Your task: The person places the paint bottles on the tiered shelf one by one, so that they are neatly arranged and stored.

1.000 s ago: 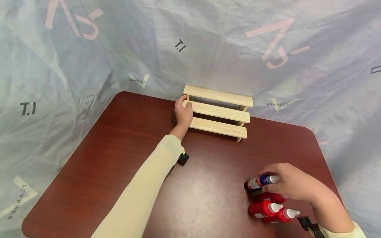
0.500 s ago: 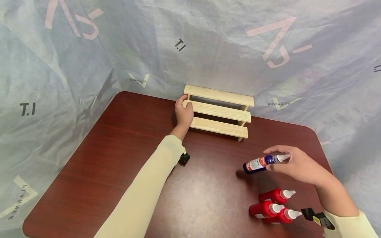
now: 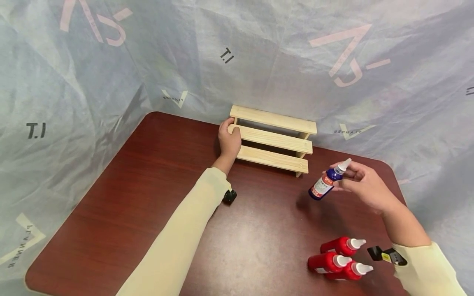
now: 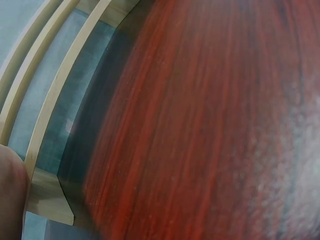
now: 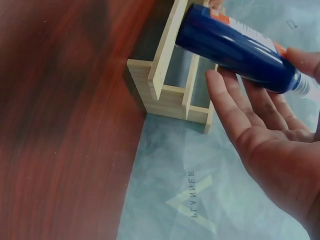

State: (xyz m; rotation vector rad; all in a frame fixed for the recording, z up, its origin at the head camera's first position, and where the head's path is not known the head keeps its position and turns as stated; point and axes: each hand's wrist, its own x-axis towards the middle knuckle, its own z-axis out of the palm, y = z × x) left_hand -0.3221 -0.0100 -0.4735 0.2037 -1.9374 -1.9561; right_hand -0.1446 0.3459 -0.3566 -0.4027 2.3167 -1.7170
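Note:
My right hand (image 3: 364,185) pinches a dark blue squeeze bottle (image 3: 325,186) near its shoulder, between thumb and fingers. It has a white pointed nozzle and an orange-and-white label, and it tilts above the table, right of the shelf. In the right wrist view the blue bottle (image 5: 240,52) overlaps the shelf's end. At the back, a three-step wooden shelf (image 3: 272,137) stands on the table. My left hand (image 3: 229,142) grips its left end, with the thumb on the middle step and some fingers hidden behind. Only a bit of the left hand (image 4: 11,192) shows in the left wrist view.
Three red bottles (image 3: 326,263) with white nozzles stand close together at the front right of the dark red table (image 3: 148,197). A grey printed sheet (image 3: 266,61) hangs behind the table and along its sides.
My right hand has lifted the blue bottle away from beside the red ones, carried it toward the back, and tipped it more upright. My left hand stays on the shelf.

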